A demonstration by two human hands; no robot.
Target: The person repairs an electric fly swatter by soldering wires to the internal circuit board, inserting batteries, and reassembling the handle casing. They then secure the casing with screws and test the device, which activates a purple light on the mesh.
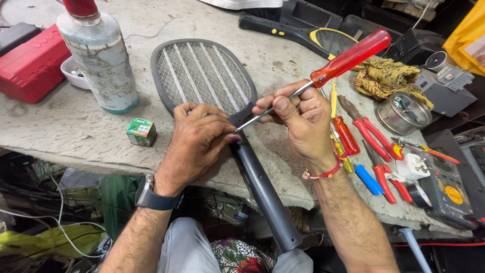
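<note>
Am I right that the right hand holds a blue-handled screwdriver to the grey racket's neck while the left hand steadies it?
Not quite. In the head view, the screwdriver in the right hand has a red handle, not blue. Its tip does meet the grey racket at the neck, where the left hand steadies it.
</note>
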